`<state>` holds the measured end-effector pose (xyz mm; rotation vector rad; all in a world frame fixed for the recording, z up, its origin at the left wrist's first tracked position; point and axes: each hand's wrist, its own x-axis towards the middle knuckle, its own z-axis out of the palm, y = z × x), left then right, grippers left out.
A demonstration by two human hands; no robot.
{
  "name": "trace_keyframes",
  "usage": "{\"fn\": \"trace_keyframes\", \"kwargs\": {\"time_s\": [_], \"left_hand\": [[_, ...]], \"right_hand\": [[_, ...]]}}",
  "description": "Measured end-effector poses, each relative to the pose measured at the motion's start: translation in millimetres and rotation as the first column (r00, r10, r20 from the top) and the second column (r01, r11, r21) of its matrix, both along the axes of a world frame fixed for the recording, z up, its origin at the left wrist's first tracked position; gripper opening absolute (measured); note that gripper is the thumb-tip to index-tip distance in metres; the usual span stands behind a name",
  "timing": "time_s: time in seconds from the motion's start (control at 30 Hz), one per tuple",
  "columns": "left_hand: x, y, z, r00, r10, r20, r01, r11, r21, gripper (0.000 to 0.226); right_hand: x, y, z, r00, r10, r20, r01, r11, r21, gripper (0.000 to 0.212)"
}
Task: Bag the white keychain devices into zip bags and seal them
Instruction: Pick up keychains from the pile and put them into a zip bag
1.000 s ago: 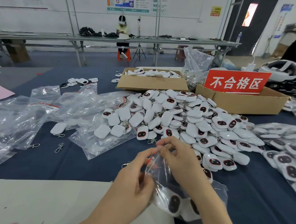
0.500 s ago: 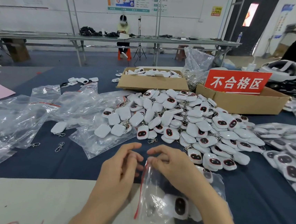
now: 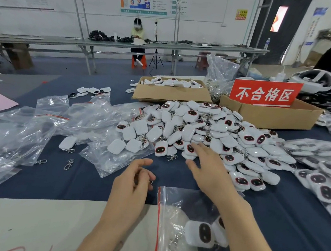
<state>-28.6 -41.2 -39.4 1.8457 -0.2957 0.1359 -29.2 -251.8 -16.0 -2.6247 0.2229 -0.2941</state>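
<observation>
Right hand (image 3: 209, 171) grip spread, fingertips touching the pile of white keychain devices (image 3: 210, 129); left hand (image 3: 132, 185) grip loosely curled, empty, above the blue surface (image 3: 94, 187); zip bag (image 3: 175, 207) with two devices inside lies flat under the right forearm

Zip bag (image 3: 175, 207): flat on table (image 3: 74, 181), devices (image 3: 200, 236) inside.
Right hand (image 3: 209, 170): fingers straight, at keychain pile (image 3: 210, 129).
Left hand (image 3: 132, 185): loosely curled.

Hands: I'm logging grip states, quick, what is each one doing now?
Left hand: open, fingers loosely curled, nothing visibly held.
Right hand: open, fingers straight, fingertips at the pile of white keychain devices.
</observation>
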Motion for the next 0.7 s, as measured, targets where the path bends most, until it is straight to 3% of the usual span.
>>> {"fn": "trace_keyframes", "kwargs": {"time_s": [0.23, 0.37, 0.47, 0.57, 0.63, 0.7], "left_hand": [[0.3, 2.2, -1.1, 0.999, -0.031, 0.013, 0.031, 0.999, 0.018, 0.035], [0.6, 2.7, -1.7, 0.999, -0.035, 0.013, 0.035, 0.999, 0.029, 0.035], [-0.3, 2.1, -0.7, 0.999, -0.047, 0.011, 0.047, 0.998, 0.041, 0.033], [-3.8, 1.9, 2.4, 0.999, -0.053, 0.005, 0.053, 0.999, -0.006, 0.025], [-7.1, 1.2, 6.0, 0.997, -0.071, -0.016, 0.070, 0.995, -0.067, 0.015], [-9.0, 0.8, 9.2, 0.993, -0.114, -0.008, 0.112, 0.989, -0.094, 0.021]], "right_hand": [[15.3, 2.6, 0.0, 0.988, -0.124, 0.086, 0.128, 0.991, -0.031, 0.025], [10.0, 0.1, -1.0, 0.991, -0.135, -0.010, 0.134, 0.989, -0.066, 0.057], [4.1, 0.2, 1.4, 0.990, -0.131, -0.046, 0.129, 0.991, -0.048, 0.050], [-7.6, 5.5, 11.0, 0.998, -0.062, 0.023, 0.052, 0.954, 0.294, 0.024], [-16.6, 17.4, 15.9, 0.997, 0.024, 0.078, -0.061, 0.856, 0.513, 0.016], [-22.6, 33.1, 15.0, 0.985, 0.104, 0.137, -0.168, 0.760, 0.628, 0.013]]}}
